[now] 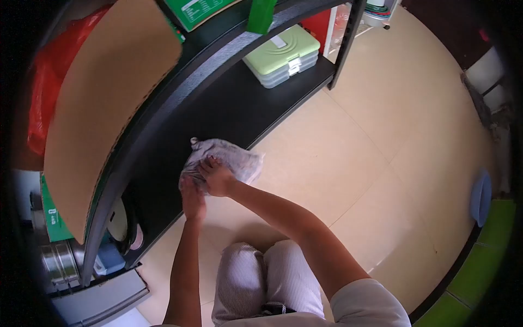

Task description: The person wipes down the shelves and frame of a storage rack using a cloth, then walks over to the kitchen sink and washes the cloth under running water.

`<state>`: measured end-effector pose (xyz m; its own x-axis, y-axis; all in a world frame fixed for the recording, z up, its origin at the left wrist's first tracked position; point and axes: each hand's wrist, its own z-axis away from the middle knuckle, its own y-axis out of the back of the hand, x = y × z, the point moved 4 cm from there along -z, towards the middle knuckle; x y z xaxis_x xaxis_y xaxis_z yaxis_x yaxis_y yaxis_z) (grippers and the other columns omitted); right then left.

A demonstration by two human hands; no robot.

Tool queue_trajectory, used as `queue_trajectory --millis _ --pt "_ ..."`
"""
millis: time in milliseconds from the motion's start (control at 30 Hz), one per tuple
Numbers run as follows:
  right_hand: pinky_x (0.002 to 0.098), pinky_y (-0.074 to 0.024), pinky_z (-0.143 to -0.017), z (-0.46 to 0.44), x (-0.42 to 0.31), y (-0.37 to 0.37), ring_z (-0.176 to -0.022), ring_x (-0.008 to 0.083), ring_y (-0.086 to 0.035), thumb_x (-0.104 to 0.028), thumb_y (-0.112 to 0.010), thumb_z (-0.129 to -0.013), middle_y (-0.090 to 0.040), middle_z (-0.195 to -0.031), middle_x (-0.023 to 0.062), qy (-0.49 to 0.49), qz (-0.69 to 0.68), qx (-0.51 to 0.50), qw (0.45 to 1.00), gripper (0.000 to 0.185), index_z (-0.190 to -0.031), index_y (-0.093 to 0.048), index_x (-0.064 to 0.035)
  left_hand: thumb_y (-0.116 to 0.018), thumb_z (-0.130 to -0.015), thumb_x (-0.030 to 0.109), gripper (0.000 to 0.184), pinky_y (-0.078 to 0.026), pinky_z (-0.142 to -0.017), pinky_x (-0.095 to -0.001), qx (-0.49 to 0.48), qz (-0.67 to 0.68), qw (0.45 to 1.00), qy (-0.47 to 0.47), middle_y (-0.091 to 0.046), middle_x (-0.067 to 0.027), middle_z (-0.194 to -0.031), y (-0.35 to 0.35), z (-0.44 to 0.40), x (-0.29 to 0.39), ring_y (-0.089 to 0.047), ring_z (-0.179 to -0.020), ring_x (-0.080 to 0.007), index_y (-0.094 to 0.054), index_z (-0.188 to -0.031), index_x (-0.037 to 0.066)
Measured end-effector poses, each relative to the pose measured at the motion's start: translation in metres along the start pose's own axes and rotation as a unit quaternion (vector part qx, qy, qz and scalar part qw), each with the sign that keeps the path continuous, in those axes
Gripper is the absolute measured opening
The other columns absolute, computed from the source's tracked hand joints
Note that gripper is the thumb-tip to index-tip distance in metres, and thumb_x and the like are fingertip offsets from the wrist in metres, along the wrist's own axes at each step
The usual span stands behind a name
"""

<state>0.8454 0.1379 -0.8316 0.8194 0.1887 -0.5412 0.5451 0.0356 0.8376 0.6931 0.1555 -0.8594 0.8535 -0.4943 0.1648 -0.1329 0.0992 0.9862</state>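
Note:
A crumpled greyish-purple bundle (231, 153), which looks like a plastic bag with soft folds, lies at the front edge of the black lower shelf (218, 109). Its right side sticks out past that edge, above the floor. My left hand (192, 193) grips the near left side of the bundle, its fingertips partly lost in the folds. On top, my right hand (218, 177) presses into the bundle with bent fingers. What the bundle contains cannot be made out.
A clear case with a pale green lid (283, 52) stands farther along the shelf. Brown cardboard (109, 103) and a red plastic bag (54, 71) are on the upper level. Metal pots (59, 262) sit lower left; a blue basin (480, 197) is at right.

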Motion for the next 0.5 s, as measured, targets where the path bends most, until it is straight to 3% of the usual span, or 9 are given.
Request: queue_trajectory --millis 67,167,233,267,300,367,500 --pt "0.0393 -0.0231 -0.110 -0.006 -0.006 -0.014 -0.130 0.0326 -0.034 -0.032 -0.049 -0.086 -0.037 -0.141 0.0127 -0.007 -0.020 0.016 1.000 0.057 -0.135 -0.039 -0.0050 -0.033 -0.094 0.043 0.069 -0.011 -0.112 -0.0453 0.018 0.047 0.998 0.042 -0.021 -0.0196 -0.148 0.005 -0.001 -0.031 -0.017 -0.138 -0.0341 -0.018 -0.141 -0.005" --pt "0.0380 -0.0224 -0.110 -0.025 0.017 -0.041 -0.131 0.0283 -0.033 -0.030 -0.044 -0.090 -0.035 -0.144 0.0094 -0.034 -0.006 0.073 0.997 0.054 -0.138 -0.036 -0.0073 -0.030 -0.095 0.044 0.068 -0.010 -0.111 -0.0471 0.022 -0.185 0.972 0.140 -0.021 -0.0200 -0.148 -0.043 -0.055 -0.033 -0.016 -0.137 -0.0353 -0.020 -0.141 -0.005" --pt "0.0369 -0.0219 -0.110 -0.033 0.023 -0.029 -0.131 0.0255 -0.032 -0.027 -0.041 -0.091 -0.035 -0.144 0.0075 -0.050 0.039 0.080 0.995 0.050 -0.138 -0.036 -0.0087 -0.030 -0.095 0.043 0.067 -0.007 -0.111 -0.0477 0.067 -0.131 0.980 0.130 -0.019 -0.0198 -0.148 -0.036 -0.091 -0.018 -0.014 -0.138 -0.0356 -0.020 -0.141 -0.005" --pt "0.0358 -0.0225 -0.109 -0.037 0.024 -0.016 -0.130 0.0240 -0.032 -0.026 -0.040 -0.091 -0.035 -0.144 0.0062 -0.048 0.133 0.032 0.989 0.048 -0.136 -0.039 -0.0100 -0.030 -0.095 0.043 0.066 -0.006 -0.111 -0.0480 0.078 -0.103 0.983 0.129 -0.018 -0.0196 -0.149 -0.034 -0.099 -0.007 -0.013 -0.138 -0.0358 -0.020 -0.140 -0.005" --pt "0.0348 -0.0222 -0.108 -0.044 0.033 -0.023 -0.130 0.0230 -0.032 -0.025 -0.039 -0.090 -0.035 -0.144 0.0063 -0.043 0.129 0.086 0.987 0.046 -0.133 -0.043 -0.0098 -0.029 -0.095 0.044 0.068 -0.002 -0.111 -0.0475 0.069 -0.049 0.987 0.137 -0.016 -0.0190 -0.149 -0.024 -0.103 0.003 -0.010 -0.139 -0.0340 -0.018 -0.142 -0.003" --pt "0.0340 -0.0244 -0.106 -0.055 0.041 -0.010 -0.128 0.0226 -0.033 -0.026 -0.038 -0.091 -0.037 -0.143 0.0059 -0.037 0.128 0.077 0.988 0.044 -0.131 -0.047 -0.0096 -0.028 -0.095 0.047 0.069 -0.002 -0.111 -0.0468 0.064 -0.027 0.986 0.150 -0.016 -0.0174 -0.150 -0.024 -0.121 -0.001 -0.010 -0.139 -0.0332 -0.016 -0.143 -0.002" --pt "0.0313 -0.0273 -0.102 -0.108 0.084 -0.004 -0.121 0.0204 -0.039 -0.029 -0.038 -0.090 -0.045 -0.136 0.0041 -0.060 0.122 0.162 0.978 0.046 -0.130 -0.048 -0.0080 -0.026 -0.094 0.049 0.070 -0.003 -0.111 -0.0472 0.074 -0.022 0.986 0.148 -0.015 -0.0137 -0.151 -0.027 -0.194 -0.008 -0.009 -0.140 -0.0318 -0.014 -0.144 0.002"
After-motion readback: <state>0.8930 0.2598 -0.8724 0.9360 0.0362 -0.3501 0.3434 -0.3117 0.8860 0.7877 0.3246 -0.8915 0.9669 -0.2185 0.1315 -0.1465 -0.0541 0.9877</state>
